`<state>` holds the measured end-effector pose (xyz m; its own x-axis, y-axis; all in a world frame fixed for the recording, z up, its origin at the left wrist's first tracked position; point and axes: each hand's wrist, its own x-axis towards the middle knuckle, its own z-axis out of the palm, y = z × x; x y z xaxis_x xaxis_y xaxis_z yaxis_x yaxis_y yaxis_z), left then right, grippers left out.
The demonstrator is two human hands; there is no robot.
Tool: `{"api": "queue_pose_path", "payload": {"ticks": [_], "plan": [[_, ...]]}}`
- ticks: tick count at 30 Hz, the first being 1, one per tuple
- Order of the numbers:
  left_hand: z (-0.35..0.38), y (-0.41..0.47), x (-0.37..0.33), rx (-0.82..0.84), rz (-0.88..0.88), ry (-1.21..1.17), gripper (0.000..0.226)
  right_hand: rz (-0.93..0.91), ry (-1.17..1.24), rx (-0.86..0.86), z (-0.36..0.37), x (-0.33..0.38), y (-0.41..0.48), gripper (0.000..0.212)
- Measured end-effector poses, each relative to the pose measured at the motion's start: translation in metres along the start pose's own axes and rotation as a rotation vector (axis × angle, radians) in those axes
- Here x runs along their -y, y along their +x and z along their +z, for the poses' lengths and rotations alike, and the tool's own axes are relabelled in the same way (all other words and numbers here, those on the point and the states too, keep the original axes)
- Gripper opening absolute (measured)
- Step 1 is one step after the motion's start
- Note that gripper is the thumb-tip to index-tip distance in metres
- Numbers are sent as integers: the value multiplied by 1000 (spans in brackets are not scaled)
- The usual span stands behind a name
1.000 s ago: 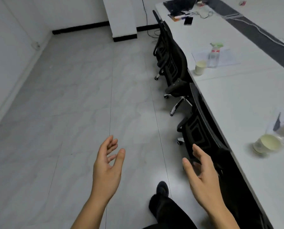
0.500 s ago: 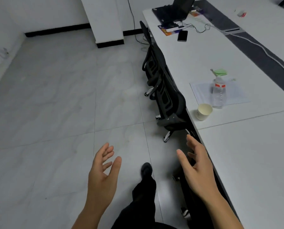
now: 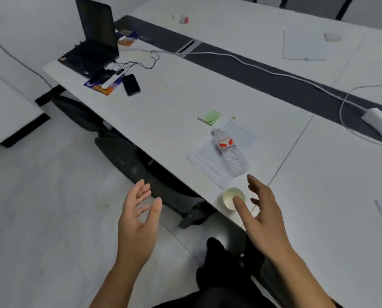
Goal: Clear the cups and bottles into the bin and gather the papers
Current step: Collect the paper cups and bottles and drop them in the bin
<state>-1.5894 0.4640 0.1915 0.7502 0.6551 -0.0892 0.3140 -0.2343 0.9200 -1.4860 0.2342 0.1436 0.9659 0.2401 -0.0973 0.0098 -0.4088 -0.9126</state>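
At the far end of your surface (image 3: 174, 103) you have an open black laptop (image 3: 92, 47), with a dark phone (image 3: 131, 84) lying near it. A green sticky-note pad (image 3: 212, 117) sits mid-surface. A white cable (image 3: 263, 71) runs to an adapter (image 3: 377, 121). A black chair (image 3: 127, 158) stands at the near edge.

A long white table (image 3: 185, 103) runs from the near right to the far left. A paper cup (image 3: 233, 197) stands at its near edge, with a printed sheet (image 3: 207, 158) just beyond it and a green sticky pad (image 3: 212, 117) farther on. At the far left sit an open laptop (image 3: 92, 47) and a dark phone (image 3: 131, 84). A white cable (image 3: 274, 73) trails along a dark strip (image 3: 252, 85) to a white adapter (image 3: 377, 121) at the right; a second sheet (image 3: 304, 45) lies far right
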Motion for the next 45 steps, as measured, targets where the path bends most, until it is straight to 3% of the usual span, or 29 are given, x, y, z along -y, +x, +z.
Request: {"api": "queue_pose_path", "payload": {"ticks": [11,13,16,18,20,22,25,27,29,33,40,45], "plan": [[69,139,18,390,46,243,52,243,-46,-105,38,-45,81,70],[91,165,21,465,29,322,54,304,-89,-77,38,-52,86,86],[132,191,23,558,-94,375,60,393,-114,51,46,-66,79,128],[167,206,25,619,-150,404,70,411,-149,82,55,-75,75,138],[204,221,31,686,-171,437,83,434,-170,24,65,-82,72,134],[241,233,40,686,-215,426,99,453,-166,-95,75,-89,68,115],[291,245,53,551,-315,379,108,502,-171,-239,85,-92,61,88],[313,251,60,475,-398,378,117,518,-171,-311,89,-87,57,82],[324,256,65,438,-432,398,113,542,-162,-382,90,-81,53,82],[318,254,50,439,-389,262,84,582,-124,-443,88,-67,53,84],[211,237,-34,639,44,46,83,569,-39,-591,73,-12,74,84],[121,232,-43,629,226,-107,83,478,-43,-707,81,30,63,79]]}}
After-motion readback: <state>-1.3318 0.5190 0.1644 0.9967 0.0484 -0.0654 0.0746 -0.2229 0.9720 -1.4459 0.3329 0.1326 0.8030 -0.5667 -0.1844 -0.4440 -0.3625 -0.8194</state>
